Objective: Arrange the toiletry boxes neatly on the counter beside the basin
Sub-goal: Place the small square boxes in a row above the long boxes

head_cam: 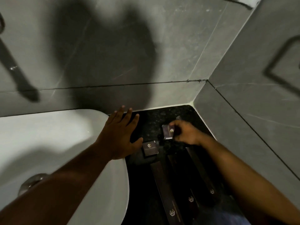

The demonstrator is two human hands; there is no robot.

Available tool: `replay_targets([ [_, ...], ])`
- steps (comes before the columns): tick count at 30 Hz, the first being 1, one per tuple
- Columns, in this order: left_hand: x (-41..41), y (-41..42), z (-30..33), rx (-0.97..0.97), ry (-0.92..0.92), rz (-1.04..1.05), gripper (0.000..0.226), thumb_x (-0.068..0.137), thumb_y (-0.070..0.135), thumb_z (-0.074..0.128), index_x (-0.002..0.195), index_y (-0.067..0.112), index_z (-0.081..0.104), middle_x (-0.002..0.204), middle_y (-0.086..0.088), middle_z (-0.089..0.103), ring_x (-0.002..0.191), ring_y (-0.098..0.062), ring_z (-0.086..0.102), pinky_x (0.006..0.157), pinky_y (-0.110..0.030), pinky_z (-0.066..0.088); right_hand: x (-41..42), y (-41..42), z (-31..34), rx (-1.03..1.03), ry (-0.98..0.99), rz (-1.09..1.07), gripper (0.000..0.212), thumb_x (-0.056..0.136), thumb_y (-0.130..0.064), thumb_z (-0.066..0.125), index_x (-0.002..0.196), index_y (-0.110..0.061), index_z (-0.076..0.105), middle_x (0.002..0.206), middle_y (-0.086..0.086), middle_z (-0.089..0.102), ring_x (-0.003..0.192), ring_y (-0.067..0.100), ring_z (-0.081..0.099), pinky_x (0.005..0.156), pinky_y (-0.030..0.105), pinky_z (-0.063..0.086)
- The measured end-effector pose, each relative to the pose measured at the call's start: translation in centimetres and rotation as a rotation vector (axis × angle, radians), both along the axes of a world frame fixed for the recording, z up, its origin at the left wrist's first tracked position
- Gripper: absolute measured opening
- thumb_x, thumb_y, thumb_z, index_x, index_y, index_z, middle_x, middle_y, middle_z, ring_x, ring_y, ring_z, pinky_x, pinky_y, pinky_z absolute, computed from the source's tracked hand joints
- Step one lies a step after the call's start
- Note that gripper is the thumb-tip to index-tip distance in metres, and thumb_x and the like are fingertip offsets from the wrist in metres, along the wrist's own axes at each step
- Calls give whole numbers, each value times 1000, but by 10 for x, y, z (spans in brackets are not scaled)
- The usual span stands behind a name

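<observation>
A narrow black speckled counter point(152, 120) fills the corner of a bathroom, hemmed by a grey tiled back wall point(170, 46) and a grey tiled side wall point(251, 103) that meet at the counter's far right corner. Dark grout lines cross both walls, and a pale sealant strip runs along the counter's far edge. A large soft shadow falls on the back wall. Along the counter's left edge sits a white basin point(56, 135), its rim rounded; a metal drain point(32, 182) shows low in the bowl, partly hidden by the forearm.

The left hand point(118, 135) hovers flat over the basin rim and the counter's left edge, grip spread, fingers reaching toward the back wall, holding nothing. Just beside its thumb a small dark box point(150, 148) with a pale logo lies flat on the counter.

The right hand point(186, 133) is over the middle of the counter toward its far edge, its grip pinching a second small box point(168, 131), which is tilted; whether that box touches the counter cannot be told, as it is blurred.

Three long dark boxes point(164, 184) lie side by side lengthwise, running from the small boxes to the counter's near edge, each with a small logo at its near end.
</observation>
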State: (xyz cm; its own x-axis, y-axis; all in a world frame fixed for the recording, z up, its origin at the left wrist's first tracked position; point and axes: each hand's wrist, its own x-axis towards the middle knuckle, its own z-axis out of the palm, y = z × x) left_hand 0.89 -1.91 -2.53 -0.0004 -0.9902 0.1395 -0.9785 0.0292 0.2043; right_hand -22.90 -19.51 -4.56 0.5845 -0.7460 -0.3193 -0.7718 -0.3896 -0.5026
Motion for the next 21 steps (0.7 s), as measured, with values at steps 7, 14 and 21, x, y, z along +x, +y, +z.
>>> replay_targets([
  [7,0,-1,0,31,-18,6,90,74,71,13,147,18,12,157,-14,9,143,-32,-5,113,-44,-4,6,29,-1,-66,275,72,46,74,-25,65,119,-19,58,114,13,67,106,33,63,92,39,51],
  [14,0,-1,-1,18,-46,12,89,75,70,16,147,17,15,157,-15,13,143,-33,-1,112,-43,-3,24,47,-8,-204,381,-145,77,57,-78,56,108,-20,64,116,12,65,113,37,55,99,47,45],
  [21,0,-2,-2,25,-46,7,88,75,69,17,146,16,18,156,-16,16,143,-34,2,114,-47,2,21,40,0,-128,423,3,63,68,-42,73,126,-25,53,131,10,49,125,38,39,104,49,39],
])
